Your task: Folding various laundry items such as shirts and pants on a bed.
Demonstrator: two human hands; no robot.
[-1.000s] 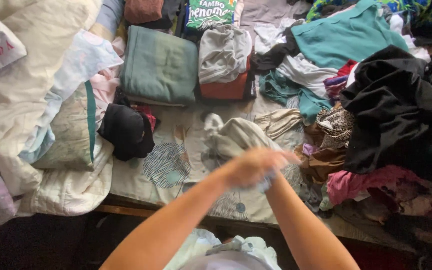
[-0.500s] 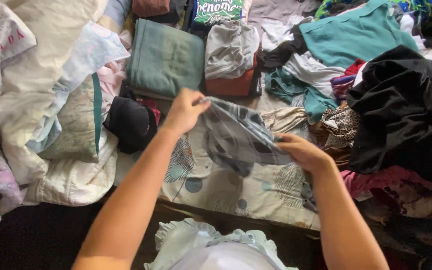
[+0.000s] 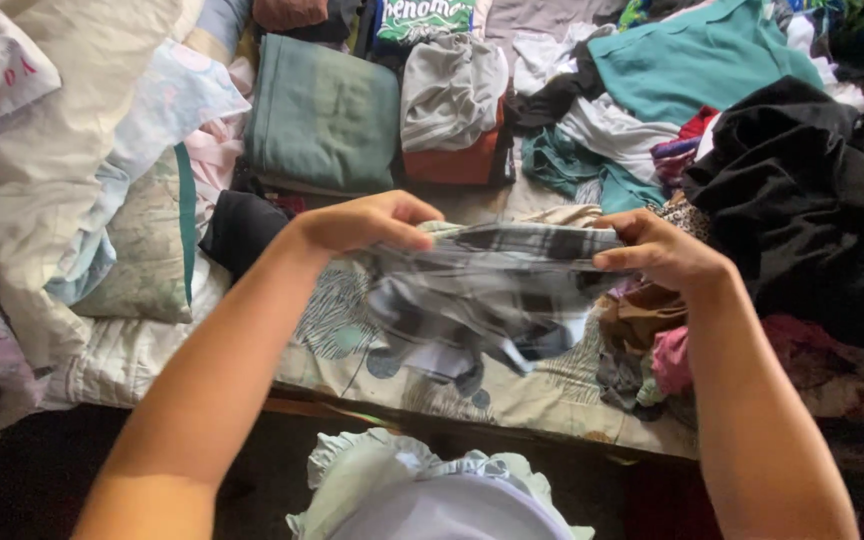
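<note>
Pillows (image 3: 82,150) piled far left, green folded towel (image 3: 322,115) behind. Left hand (image 3: 367,220) pinches one corner of the plaid cloth (image 3: 482,295), right hand (image 3: 657,250) clamps the other, cloth stretched above the bed (image 3: 512,390); it looks like shorts, blurred. Black garment (image 3: 802,200) heaped right.

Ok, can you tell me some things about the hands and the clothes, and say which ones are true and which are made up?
1. Both hands hold the checked cloth. True: the left hand and the right hand each grip its top edge.
2. The checked cloth lies flat on the bed. False: it hangs stretched between the hands, above the bed sheet.
3. A folded green cloth lies beyond the hands. True.
4. The black clothes are piled on the person's left. False: they are on the right.
5. The folded grey shirt sits beside the green cloth. True.
</note>
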